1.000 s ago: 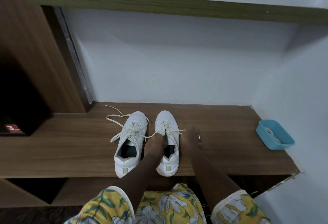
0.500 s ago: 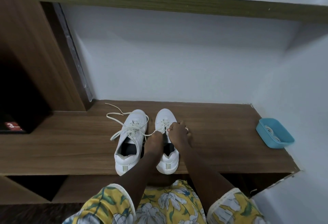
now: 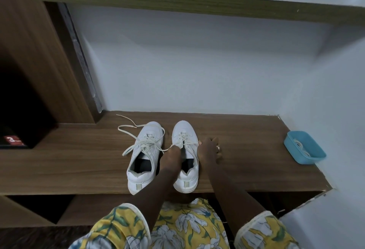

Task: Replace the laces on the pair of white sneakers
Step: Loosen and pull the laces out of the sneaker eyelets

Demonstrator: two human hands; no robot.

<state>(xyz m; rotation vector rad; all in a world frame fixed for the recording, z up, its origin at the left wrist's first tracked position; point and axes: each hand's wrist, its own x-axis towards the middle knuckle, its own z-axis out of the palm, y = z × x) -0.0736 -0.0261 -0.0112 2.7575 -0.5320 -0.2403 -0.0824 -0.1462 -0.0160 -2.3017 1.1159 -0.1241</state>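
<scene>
While a label point(image 3: 12, 140) reads 3, left grip point(image 3: 173, 153) and right grip point(image 3: 208, 150) pinch laces point(image 3: 182, 137).

A white numeral "3" is showing on a small red label point(image 3: 12, 140) that is lying in the dark compartment point(image 3: 21, 100) at the far left of the scene (a thin line of smaller white print under the numeral is coming out too blurred to read).
</scene>
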